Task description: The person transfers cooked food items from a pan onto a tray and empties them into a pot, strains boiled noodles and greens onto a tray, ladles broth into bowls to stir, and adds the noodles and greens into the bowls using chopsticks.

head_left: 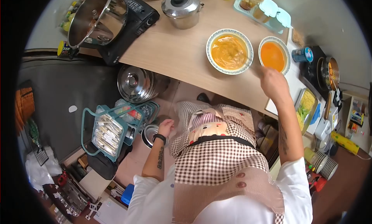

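My right hand is closed round a thin stirring utensil, blurred by motion, whose lower end reaches into a patterned-rim bowl. Swirled yellow-orange liquid fills much of that bowl. Just beyond my right hand stands a second bowl with smoother orange liquid. My left hand hangs low beside the checked apron, away from the tabletop. Its fingers are curled in, and I see nothing in them.
On the wooden table stand a lidded metal pot and a portable stove with a large steel pot. Light-blue-lidded containers are at the back right. A pan and a noodle tray are at right; a teal basket is below left.
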Tool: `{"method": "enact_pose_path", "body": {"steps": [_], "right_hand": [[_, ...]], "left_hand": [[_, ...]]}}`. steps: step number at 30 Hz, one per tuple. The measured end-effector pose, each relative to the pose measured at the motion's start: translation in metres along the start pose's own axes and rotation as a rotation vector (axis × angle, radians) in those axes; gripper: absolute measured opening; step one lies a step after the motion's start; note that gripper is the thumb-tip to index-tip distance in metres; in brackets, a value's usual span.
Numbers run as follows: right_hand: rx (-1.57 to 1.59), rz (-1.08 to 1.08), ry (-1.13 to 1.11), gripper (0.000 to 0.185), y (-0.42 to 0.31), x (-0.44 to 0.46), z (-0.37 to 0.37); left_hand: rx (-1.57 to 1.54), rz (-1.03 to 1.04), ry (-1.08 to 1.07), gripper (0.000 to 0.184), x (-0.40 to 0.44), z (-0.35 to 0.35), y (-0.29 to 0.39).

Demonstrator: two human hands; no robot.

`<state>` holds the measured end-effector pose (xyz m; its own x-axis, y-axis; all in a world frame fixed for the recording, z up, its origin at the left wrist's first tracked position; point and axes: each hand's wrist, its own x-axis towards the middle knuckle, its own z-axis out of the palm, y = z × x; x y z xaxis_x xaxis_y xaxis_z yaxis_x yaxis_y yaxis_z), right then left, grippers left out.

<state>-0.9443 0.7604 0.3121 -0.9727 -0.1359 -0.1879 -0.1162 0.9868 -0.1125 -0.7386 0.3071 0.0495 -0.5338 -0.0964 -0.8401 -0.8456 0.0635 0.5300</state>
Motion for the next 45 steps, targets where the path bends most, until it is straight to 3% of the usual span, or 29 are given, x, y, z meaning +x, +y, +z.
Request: {"method": "enact_pose_path", "body": {"steps": [5, 8, 11, 14, 15, 18, 22, 23, 27, 31, 39, 42, 43, 45], "right_hand": [[0.067, -0.002, -0.006, 0.028, -0.010, 0.012, 0.006], [-0.027, 0.059, -0.130, 0.028, -0.001, -0.003, -0.004], [0.044, -0.038, -0.010, 0.027, -0.016, 0.000, 0.002], [-0.004, -0.002, 0.019, 0.027, 0.003, -0.003, 0.009], [-0.023, 0.070, -0.077, 0.025, -0.004, -0.009, -0.001], [0.038, -0.030, -0.022, 0.027, -0.017, 0.001, 0.006], [-0.053, 0.130, -0.140, 0.027, -0.011, -0.013, -0.003], [-0.006, -0.001, 0.004, 0.028, -0.008, -0.020, 0.008], [0.020, 0.085, -0.066, 0.030, -0.015, 0.003, 0.004], [-0.002, -0.015, -0.037, 0.027, -0.012, -0.017, 0.004], [0.073, 0.021, -0.090, 0.018, -0.018, -0.012, 0.003], [0.085, 0.079, 0.001, 0.019, -0.011, -0.009, 0.009], [0.065, 0.153, -0.127, 0.019, -0.013, -0.016, -0.004], [0.058, 0.034, -0.001, 0.017, -0.013, -0.011, 0.004]], "left_hand": [[0.022, -0.065, -0.012, 0.021, 0.002, 0.009, 0.016], [0.051, 0.013, -0.011, 0.023, 0.001, 0.009, 0.024], [0.050, 0.023, 0.005, 0.024, 0.014, 0.008, 0.007], [0.089, 0.019, -0.053, 0.025, 0.002, 0.010, 0.019], [0.057, 0.019, -0.034, 0.025, 0.007, 0.012, 0.021], [0.057, -0.017, -0.032, 0.024, 0.001, 0.009, 0.004], [0.048, -0.002, -0.028, 0.025, 0.002, 0.011, 0.010], [0.020, -0.007, -0.001, 0.025, 0.000, 0.011, 0.010], [0.117, 0.024, -0.081, 0.027, 0.008, 0.010, 0.005], [0.064, 0.031, -0.031, 0.026, 0.012, 0.013, 0.009], [0.106, 0.033, -0.050, 0.025, 0.017, 0.012, 0.014], [0.186, 0.040, -0.120, 0.025, 0.017, 0.012, 0.019], [0.165, 0.055, -0.098, 0.025, 0.022, 0.016, 0.025], [0.141, 0.061, -0.065, 0.024, 0.021, 0.019, 0.026]]}}
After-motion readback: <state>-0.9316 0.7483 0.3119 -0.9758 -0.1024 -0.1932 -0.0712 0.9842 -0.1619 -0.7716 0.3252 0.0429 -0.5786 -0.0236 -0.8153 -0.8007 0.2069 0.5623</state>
